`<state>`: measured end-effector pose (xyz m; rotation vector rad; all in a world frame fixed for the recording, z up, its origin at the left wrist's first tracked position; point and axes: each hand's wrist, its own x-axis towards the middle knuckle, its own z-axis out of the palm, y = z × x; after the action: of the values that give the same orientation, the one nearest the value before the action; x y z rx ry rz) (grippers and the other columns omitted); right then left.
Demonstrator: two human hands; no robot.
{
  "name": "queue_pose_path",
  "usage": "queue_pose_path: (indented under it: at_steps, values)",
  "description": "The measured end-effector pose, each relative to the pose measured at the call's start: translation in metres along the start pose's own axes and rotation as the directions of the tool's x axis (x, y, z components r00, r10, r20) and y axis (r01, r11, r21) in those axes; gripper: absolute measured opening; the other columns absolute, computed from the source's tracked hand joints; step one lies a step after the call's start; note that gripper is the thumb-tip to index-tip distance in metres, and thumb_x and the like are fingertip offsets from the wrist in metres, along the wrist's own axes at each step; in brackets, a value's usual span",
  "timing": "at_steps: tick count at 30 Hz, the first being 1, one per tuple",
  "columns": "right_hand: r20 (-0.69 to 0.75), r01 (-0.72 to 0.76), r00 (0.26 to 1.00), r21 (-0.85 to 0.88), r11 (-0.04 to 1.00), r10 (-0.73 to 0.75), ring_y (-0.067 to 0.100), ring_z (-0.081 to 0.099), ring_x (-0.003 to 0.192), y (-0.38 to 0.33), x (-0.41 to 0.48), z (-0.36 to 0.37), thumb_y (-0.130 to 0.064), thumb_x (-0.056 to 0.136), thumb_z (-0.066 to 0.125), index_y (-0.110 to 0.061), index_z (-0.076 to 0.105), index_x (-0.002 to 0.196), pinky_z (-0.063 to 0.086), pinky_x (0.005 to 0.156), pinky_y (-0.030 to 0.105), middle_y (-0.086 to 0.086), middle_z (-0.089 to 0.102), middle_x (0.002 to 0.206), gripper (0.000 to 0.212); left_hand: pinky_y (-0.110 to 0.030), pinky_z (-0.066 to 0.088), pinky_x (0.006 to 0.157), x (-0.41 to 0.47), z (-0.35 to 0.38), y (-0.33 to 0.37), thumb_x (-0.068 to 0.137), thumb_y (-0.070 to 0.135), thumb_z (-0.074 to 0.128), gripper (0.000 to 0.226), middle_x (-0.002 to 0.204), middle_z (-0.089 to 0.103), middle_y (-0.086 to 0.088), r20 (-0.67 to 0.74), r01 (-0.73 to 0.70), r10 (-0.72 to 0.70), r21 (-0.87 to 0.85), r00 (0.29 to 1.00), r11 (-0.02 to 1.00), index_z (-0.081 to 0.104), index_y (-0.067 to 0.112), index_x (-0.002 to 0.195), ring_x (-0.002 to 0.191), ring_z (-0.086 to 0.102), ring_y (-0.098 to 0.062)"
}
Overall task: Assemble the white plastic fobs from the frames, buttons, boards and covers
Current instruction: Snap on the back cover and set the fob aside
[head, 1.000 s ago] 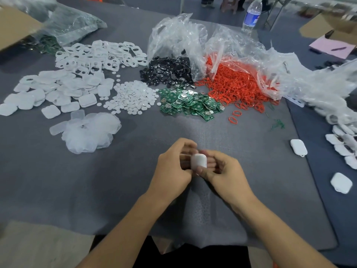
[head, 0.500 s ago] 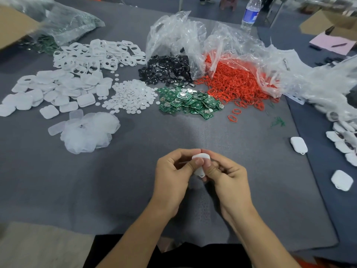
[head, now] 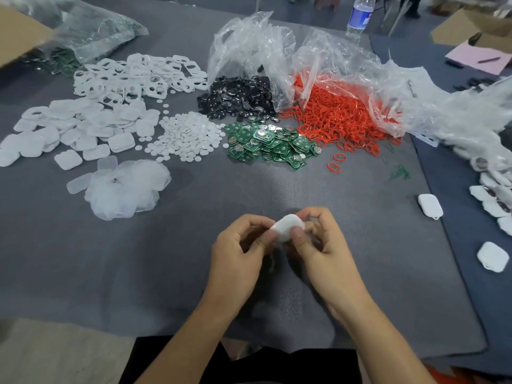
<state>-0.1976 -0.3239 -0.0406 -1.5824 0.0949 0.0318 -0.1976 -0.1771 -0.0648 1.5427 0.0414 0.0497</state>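
My left hand [head: 238, 245] and right hand [head: 321, 245] together pinch a rounded white plastic fob [head: 288, 227] above bare grey felt mat [head: 166, 273], parts piles beyond, mat's edge near my body.

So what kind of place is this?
Probably a workshop where small parts get put together by hand: heaps of green circuit boards, red rings and white covers lie sorted, and the left hand and right hand hold a white fob.
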Motion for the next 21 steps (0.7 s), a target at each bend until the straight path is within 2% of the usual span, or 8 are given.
queue_pose_path:
  at_steps: [2,5,9,13,16,21]
  values:
    - [0.068,0.084,0.995,-0.16,0.983,-0.073,0.016,0.068,0.085,-0.003,0.002,-0.006,-0.002,0.096,0.062,-0.02,0.061,0.108,0.053,0.078,0.024,0.001,0.072,0.094,0.022,-0.041,0.06,0.085,0.003,-0.003,0.001,0.095,0.009,0.071,0.02,0.095,0.076,0.006,-0.031,-0.056,0.059,0.1,0.998,0.993,0.072,0.029,0.095,0.092,0.074,-0.014]
    - [0.06,0.161,0.987,-0.211,0.964,-0.151,0.01,0.07,0.086,-0.004,0.002,-0.01,-0.008,0.093,0.069,-0.023,0.072,0.11,0.053,0.08,0.022,-0.005,0.073,0.099,0.023,-0.038,0.061,0.085,0.005,-0.008,0.001,0.096,0.007,0.069,0.024,0.1,0.074,0.01,0.019,-0.146,0.145,0.188,0.989,0.971,0.07,0.031,0.098,0.097,0.073,-0.013]
    - [-0.026,0.176,0.983,-0.177,0.968,-0.183,0.012,0.072,0.087,0.001,0.002,-0.005,-0.003,0.089,0.071,-0.019,0.078,0.098,0.055,0.081,0.029,-0.002,0.077,0.095,0.02,-0.03,0.057,0.089,0.004,-0.008,-0.001,0.094,0.022,0.073,0.017,0.105,0.074,0.011,0.07,-0.179,0.169,0.164,0.983,0.97,0.07,0.036,0.103,0.103,0.072,-0.014]
    - [-0.053,0.152,0.986,-0.144,0.978,-0.161,0.017,0.075,0.084,0.007,-0.001,0.002,-0.002,0.09,0.07,-0.017,0.077,0.094,0.061,0.081,0.043,-0.003,0.078,0.091,0.017,-0.03,0.059,0.085,0.001,-0.001,-0.004,0.091,0.023,0.075,0.014,0.097,0.077,0.008,-0.009,-0.133,0.134,0.074,0.991,0.988,0.075,0.035,0.097,0.095,0.075,-0.015]
    - [-0.055,0.113,0.991,-0.169,0.979,-0.124,0.022,0.075,0.082,0.013,0.001,0.004,-0.001,0.09,0.07,-0.018,0.076,0.089,0.059,0.08,0.053,0.0,0.077,0.085,0.019,-0.021,0.058,0.078,0.002,0.0,-0.006,0.09,0.016,0.077,0.017,0.09,0.077,0.013,-0.033,-0.117,0.124,0.153,0.992,0.981,0.077,0.033,0.092,0.087,0.074,-0.008]
    - [-0.063,0.048,0.996,-0.158,0.986,-0.059,0.024,0.075,0.08,0.02,0.003,0.006,0.001,0.091,0.069,-0.02,0.077,0.087,0.059,0.081,0.055,0.002,0.077,0.083,0.022,-0.016,0.055,0.076,0.0,0.002,-0.007,0.089,0.011,0.078,0.018,0.084,0.076,0.018,-0.054,-0.103,0.12,0.252,0.991,0.962,0.077,0.029,0.089,0.083,0.073,-0.002]
